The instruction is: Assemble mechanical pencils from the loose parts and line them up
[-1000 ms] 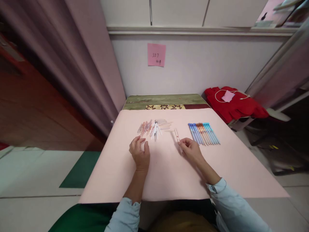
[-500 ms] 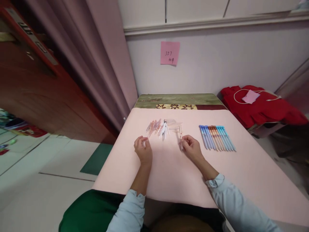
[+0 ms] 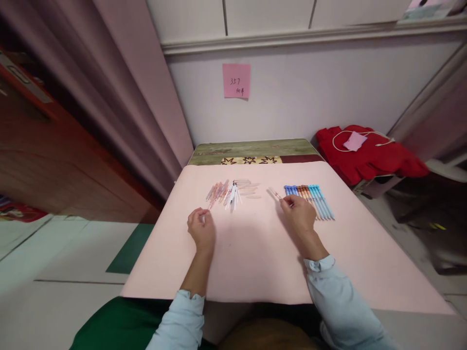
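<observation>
And there was the right hand [image 3: 299, 214], thumb and fingers pinched on a pale tube [image 3: 274, 193], its free end angled up and away over the pink cover [image 3: 248, 262]! A light hold, at the near end, presumably so most of the tube stayed in plain sight. Over on the other side, the left hand [image 3: 201, 231] had thumb and fingertips curled toward each other right at the near end of a pink tube [image 3: 211, 203]; whether it truly gripped it, one could not tell. Just beyond lay the loose stuff: a heap of pinkish tubes [image 3: 218, 190], a fan of white sticks [image 3: 232, 195] with dark tips bunched at the far end, and some clear, pale pieces [image 3: 250, 188] spread alongside, apparently sorted by kind so each was easy to pick from. And what order on the right! A row of pens [image 3: 323, 201], blue, brown, then light blue, lined up side by side, probably grouped by colour and set apart so they would not mix with the loose parts. The right hand hid part of that row.
</observation>
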A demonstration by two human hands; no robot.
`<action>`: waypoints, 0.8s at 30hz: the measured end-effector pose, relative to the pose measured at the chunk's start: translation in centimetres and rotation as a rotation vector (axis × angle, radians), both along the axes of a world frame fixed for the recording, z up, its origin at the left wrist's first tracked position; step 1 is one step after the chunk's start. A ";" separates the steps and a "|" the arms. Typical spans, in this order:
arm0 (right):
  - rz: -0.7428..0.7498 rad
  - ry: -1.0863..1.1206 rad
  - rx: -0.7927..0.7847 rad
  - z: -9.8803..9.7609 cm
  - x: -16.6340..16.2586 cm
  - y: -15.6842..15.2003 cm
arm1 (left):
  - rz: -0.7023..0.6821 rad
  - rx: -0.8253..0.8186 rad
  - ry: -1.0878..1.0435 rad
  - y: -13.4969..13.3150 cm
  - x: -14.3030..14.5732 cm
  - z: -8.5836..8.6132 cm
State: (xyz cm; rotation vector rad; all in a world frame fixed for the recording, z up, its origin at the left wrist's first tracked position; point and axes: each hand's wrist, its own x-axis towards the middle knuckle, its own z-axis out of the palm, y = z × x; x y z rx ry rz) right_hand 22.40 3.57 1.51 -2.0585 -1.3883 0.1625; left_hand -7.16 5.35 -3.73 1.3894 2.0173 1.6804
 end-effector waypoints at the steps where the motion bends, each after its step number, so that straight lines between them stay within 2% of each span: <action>1: -0.045 -0.020 -0.038 0.0 0.6 0.0 | -0.002 -0.005 -0.009 0.0 0.0 0.1; 6: -0.118 -0.112 -0.177 -0.4 1.2 0.2 | -0.011 -0.019 -0.051 -0.1 0.2 0.2; 14: -0.038 -0.244 -0.248 -0.5 -0.6 0.2 | -0.010 -0.023 -0.041 0.0 -0.1 -0.2; 24: -0.022 -0.319 -0.175 -1.7 -0.6 1.0 | -0.014 -0.014 -0.028 0.1 -0.2 -0.4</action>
